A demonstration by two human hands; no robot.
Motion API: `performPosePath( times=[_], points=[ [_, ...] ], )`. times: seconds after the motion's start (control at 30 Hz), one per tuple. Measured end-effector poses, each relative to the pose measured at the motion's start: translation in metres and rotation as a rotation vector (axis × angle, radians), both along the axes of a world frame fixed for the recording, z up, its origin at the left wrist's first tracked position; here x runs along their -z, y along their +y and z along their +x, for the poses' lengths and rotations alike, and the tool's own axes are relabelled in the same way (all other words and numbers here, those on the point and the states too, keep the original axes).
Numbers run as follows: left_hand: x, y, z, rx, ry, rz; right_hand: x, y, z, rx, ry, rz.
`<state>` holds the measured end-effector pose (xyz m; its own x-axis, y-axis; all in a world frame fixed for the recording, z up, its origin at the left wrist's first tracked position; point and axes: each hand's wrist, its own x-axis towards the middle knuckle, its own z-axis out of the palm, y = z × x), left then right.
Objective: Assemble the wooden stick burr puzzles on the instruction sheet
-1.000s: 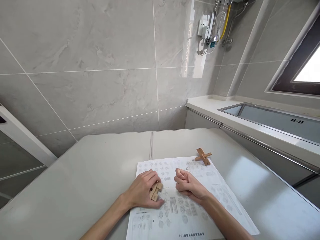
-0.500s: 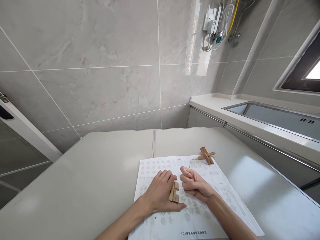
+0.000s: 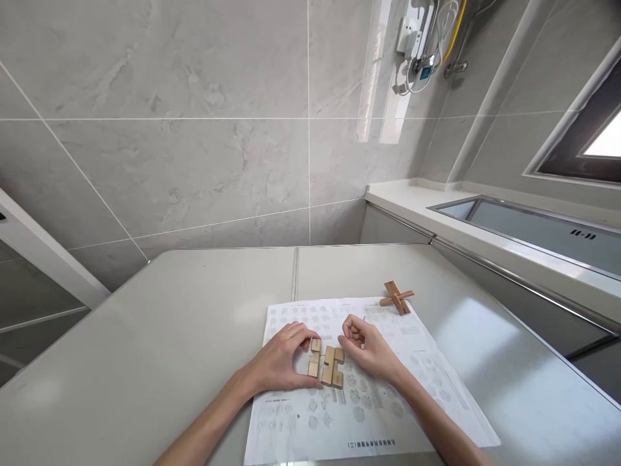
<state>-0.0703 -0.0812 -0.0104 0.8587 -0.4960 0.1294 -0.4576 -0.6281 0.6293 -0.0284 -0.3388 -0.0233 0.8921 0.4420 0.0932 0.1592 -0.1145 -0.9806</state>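
My left hand is on the printed sheet, its thumb and fingertips closed on the ends of a notched wooden puzzle piece. Just right of that, two more notched wooden puzzle pieces lie side by side, touching each other, with a narrow gap to the held one. Beside them my right hand rests on the sheet with its fingers curled in, and nothing shows in it. Crossed wooden pieces sit at the sheet's far right corner.
The sheet lies on a pale tabletop with a seam down its far half. Beyond is a grey tiled wall. To the right runs a white counter with a sink. A white-framed door stands at the left.
My left hand has shifted left with one puzzle piece, parting from the others and uncovering them. My right hand stays curled, slightly farther left in view. The camera view has shifted slightly.
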Motion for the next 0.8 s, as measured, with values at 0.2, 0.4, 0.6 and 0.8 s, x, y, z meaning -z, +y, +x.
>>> performPosePath(
  times=[0.2,0.4,0.6,0.8],
  points=[
    [0.003,-0.002,-0.001,-0.053,0.108,-0.144,0.005,-0.006,-0.004,-0.064,-0.215,-0.260],
    [0.011,0.000,0.003,-0.098,0.121,-0.212,0.009,-0.007,-0.004,-0.147,-0.308,-0.406],
    [0.010,-0.002,0.003,-0.117,0.117,-0.241,0.010,-0.007,-0.002,-0.128,-0.334,-0.438],
    [0.008,-0.003,0.001,-0.161,0.109,-0.254,0.016,-0.015,0.010,0.074,-0.329,-0.387]
  ],
)
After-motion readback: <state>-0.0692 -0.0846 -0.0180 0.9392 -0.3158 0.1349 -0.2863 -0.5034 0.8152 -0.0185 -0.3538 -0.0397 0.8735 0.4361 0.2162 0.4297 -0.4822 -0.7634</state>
